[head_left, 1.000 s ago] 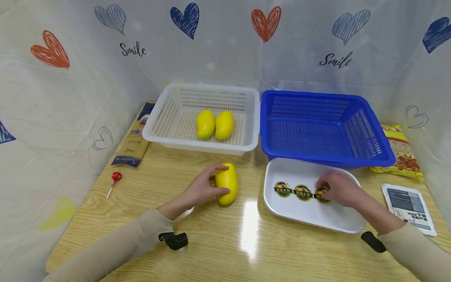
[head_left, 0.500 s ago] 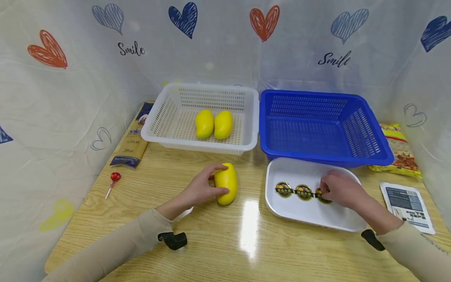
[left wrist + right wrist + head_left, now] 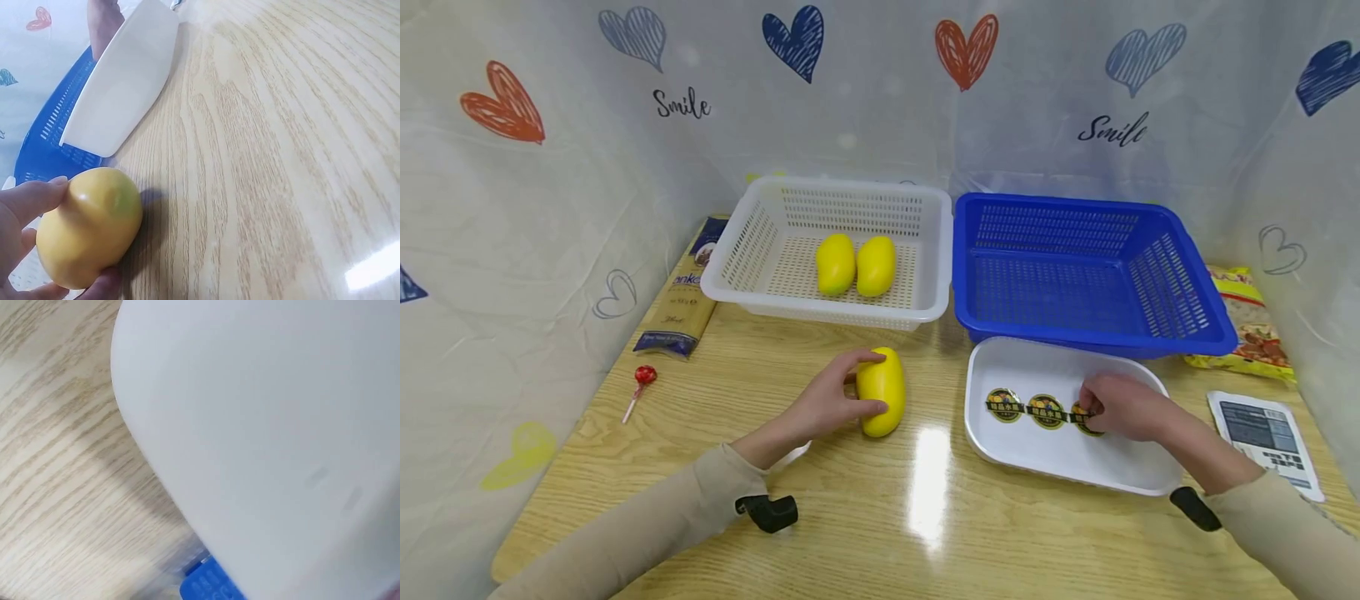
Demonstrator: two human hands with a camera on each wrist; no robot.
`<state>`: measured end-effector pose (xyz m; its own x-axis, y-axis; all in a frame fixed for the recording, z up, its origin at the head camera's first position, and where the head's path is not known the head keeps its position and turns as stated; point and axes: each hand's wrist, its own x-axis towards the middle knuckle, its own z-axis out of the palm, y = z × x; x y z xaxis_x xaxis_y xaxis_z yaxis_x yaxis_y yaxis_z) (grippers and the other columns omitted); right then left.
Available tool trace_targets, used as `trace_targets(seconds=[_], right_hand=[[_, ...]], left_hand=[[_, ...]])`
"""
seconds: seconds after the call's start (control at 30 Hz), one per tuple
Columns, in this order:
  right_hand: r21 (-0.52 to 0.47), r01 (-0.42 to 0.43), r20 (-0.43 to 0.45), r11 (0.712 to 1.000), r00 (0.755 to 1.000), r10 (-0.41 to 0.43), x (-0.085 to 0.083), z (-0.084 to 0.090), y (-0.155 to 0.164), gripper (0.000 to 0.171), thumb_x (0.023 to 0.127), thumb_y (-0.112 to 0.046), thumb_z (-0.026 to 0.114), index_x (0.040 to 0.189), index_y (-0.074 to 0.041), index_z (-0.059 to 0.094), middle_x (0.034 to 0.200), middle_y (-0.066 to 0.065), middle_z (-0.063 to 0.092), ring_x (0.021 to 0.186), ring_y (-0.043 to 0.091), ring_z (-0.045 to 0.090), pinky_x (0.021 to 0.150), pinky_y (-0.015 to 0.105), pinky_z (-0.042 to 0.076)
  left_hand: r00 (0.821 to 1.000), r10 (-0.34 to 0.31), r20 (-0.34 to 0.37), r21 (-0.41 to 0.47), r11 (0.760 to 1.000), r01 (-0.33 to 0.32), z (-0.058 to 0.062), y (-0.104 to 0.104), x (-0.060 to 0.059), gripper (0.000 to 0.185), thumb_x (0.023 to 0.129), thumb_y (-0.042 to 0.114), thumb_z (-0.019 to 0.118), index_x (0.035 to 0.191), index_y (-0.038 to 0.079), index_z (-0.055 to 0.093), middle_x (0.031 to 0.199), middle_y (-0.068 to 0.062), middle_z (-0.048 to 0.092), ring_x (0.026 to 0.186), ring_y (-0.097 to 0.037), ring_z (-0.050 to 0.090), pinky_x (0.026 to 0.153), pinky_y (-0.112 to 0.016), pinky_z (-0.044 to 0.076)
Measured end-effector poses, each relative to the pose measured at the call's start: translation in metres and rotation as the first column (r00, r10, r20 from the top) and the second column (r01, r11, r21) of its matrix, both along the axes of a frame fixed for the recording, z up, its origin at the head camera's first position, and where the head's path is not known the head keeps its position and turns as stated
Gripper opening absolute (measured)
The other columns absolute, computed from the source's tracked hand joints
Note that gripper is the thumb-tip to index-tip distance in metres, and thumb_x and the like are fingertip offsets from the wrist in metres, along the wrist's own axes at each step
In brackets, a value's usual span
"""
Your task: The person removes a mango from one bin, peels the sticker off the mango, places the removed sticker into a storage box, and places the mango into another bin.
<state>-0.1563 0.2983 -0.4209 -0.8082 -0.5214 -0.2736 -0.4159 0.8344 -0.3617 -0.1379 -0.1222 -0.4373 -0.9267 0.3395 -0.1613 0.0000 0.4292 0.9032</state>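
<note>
My left hand (image 3: 835,398) grips a yellow mango (image 3: 882,392) on the table, thumb at the near side and fingers round the far end. In the left wrist view the mango (image 3: 94,228) shows a greenish tip between the fingers. My right hand (image 3: 1127,408) reaches into a white tray (image 3: 1052,462), its fingers curled and the fingertips pinching at the edge of a round black-and-gold sticker (image 3: 1084,417). Two like stickers lie to its left, the nearer one (image 3: 1047,411) and the leftmost (image 3: 1004,405). The right wrist view shows mostly the tray's outer wall (image 3: 262,425); the fingertips are hidden there.
Behind, a white basket (image 3: 827,310) holds two mangoes (image 3: 856,265), beside a blue basket (image 3: 1097,340). A pasta bag (image 3: 677,308) and red lollipop (image 3: 643,377) lie left. At right lie a yellow snack bag (image 3: 1251,325) and a flat white packet (image 3: 1266,442).
The right hand's fingers have shifted slightly to the right over the third sticker, and the tray sits a touch further right. The left hand and its mango stay put.
</note>
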Motion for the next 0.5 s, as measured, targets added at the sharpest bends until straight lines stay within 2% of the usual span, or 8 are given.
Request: trace_targets(seconds=[0.13, 0.27, 0.37, 0.5], right_hand=[[-0.009, -0.021, 0.088, 1.0, 0.996, 0.022, -0.001, 0.005, 0.001, 0.018, 0.077, -0.007, 0.076, 0.088, -0.005, 0.063, 0.08, -0.004, 0.053, 0.074, 0.013, 0.044, 0.066, 0.03, 0.042], [-0.07, -0.022, 0.182, 0.997, 0.983, 0.034, -0.001, 0.017, 0.003, 0.021, 0.085, -0.016, 0.074, 0.1, -0.003, 0.067, 0.092, -0.002, 0.062, 0.082, 0.013, 0.055, 0.071, 0.032, 0.049], [-0.118, -0.026, 0.196, 0.993, 0.979, 0.049, 0.0, 0.025, 0.005, 0.024, 0.09, -0.022, 0.071, 0.107, -0.004, 0.067, 0.1, -0.003, 0.066, 0.088, 0.011, 0.06, 0.074, 0.032, 0.052], [-0.193, -0.001, 0.225, 0.981, 0.973, 0.045, 0.004, 0.031, 0.007, 0.027, 0.096, -0.024, 0.064, 0.113, -0.003, 0.066, 0.102, -0.003, 0.067, 0.089, 0.006, 0.061, 0.073, 0.027, 0.052]], left_hand=[[0.999, -0.025, -0.024, -0.002, 1.0, 0.025, 0.0, 0.002, 0.0, 0.061, 0.084, 0.016, 0.079, 0.139, 0.015, 0.053, 0.152, -0.013, 0.034, 0.128, -0.037, 0.046, 0.096, -0.041, 0.05], [0.999, -0.046, -0.013, 0.015, 0.999, 0.047, 0.0, 0.003, 0.001, 0.063, 0.085, 0.012, 0.077, 0.142, 0.015, 0.05, 0.152, -0.014, 0.032, 0.13, -0.035, 0.045, 0.097, -0.038, 0.049], [0.998, -0.059, -0.013, 0.026, 0.998, 0.059, -0.002, 0.003, 0.001, 0.064, 0.086, 0.011, 0.076, 0.143, 0.014, 0.048, 0.152, -0.014, 0.034, 0.129, -0.032, 0.047, 0.097, -0.037, 0.049], [0.997, -0.066, -0.038, 0.012, 0.998, 0.067, -0.002, 0.002, 0.0, 0.063, 0.087, 0.014, 0.076, 0.143, 0.013, 0.048, 0.15, -0.014, 0.037, 0.123, -0.031, 0.052, 0.095, -0.038, 0.05]])
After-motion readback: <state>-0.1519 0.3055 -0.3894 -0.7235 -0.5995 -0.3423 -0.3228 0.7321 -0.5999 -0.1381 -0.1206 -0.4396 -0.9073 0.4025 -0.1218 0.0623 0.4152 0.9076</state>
